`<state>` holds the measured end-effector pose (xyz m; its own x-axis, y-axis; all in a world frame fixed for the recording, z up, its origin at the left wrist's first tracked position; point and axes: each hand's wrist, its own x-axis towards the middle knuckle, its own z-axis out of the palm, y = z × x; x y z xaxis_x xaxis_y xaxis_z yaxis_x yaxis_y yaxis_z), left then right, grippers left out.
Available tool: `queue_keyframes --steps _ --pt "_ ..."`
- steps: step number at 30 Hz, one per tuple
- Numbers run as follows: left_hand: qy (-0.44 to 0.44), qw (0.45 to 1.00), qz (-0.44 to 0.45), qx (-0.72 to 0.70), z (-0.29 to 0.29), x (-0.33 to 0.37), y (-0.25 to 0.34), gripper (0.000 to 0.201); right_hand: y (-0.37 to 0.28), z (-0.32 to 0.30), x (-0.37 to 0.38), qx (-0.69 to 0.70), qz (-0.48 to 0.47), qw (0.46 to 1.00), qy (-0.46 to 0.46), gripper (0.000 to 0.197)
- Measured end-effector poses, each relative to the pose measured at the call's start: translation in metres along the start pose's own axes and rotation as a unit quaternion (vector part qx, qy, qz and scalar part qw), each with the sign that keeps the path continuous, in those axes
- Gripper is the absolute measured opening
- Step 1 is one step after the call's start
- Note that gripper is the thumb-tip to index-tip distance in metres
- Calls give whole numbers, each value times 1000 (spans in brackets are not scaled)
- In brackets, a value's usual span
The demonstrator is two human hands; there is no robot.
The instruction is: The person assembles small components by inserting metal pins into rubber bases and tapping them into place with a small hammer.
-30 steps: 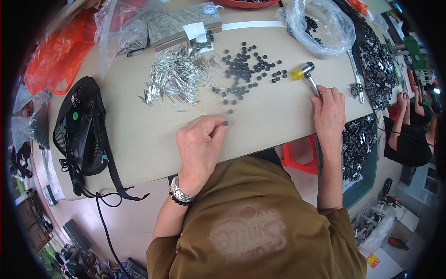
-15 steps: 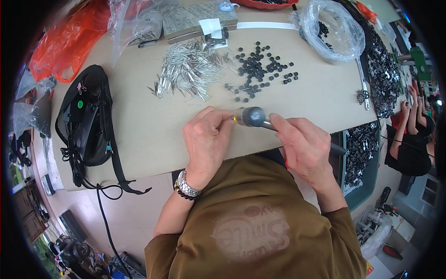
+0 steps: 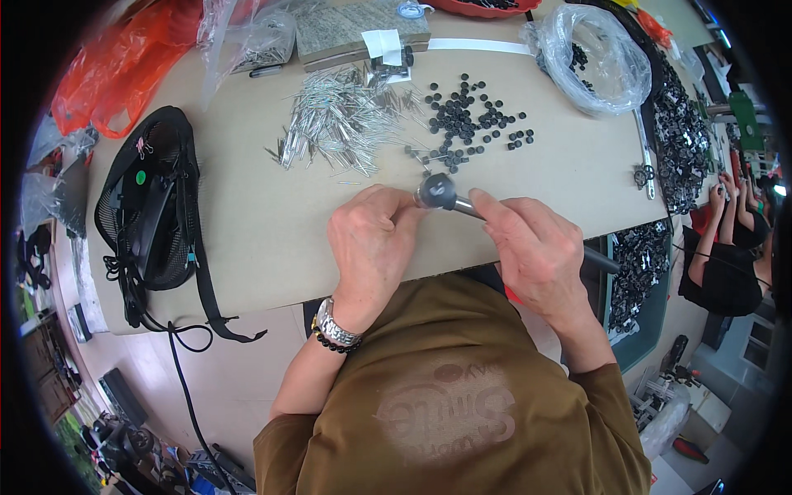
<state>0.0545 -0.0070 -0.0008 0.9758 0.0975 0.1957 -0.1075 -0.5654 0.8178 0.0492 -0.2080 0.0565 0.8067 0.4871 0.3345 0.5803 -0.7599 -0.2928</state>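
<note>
A small hammer with a rounded dark grey head, metal shaft and black grip is held in my right hand. Its head is at the fingertips of my left hand, which are pinched together over the table; what lies between them is hidden behind the hammer head. Beyond my hands lies a heap of thin silver metal pins. To its right, small round black caps are scattered, a few of them close to the hammer.
A black mesh case with a strap and cord lies on the left. At the back are a stone-like block, an orange plastic bag and a clear bag. Black parts fill a green bin at right. Other people work farther right.
The hammer head has shifted slightly left and up, now covering the left fingertips and the yellowish glint that showed there. Both hands stay near the same place.
</note>
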Motion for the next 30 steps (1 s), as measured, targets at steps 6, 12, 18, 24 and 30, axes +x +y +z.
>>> queue_keyframes --steps 6,12,18,24,30 --pt "18 1000 11 -5 2 3 -4 16 9 -6 -5 113 93 984 98 37" --pt "-24 998 54 31 -7 0 0 11 56 -8 -39 304 392 858 132 26" --pt "-145 892 -181 -389 -26 34 20 3 82 -2 -51 453 476 742 132 29" --pt "-199 798 -220 -524 -20 52 13 11 88 1 -52 488 455 732 138 30" --pt "-195 831 -182 -489 -16 50 15 11 91 0 -53 515 448 717 141 32"
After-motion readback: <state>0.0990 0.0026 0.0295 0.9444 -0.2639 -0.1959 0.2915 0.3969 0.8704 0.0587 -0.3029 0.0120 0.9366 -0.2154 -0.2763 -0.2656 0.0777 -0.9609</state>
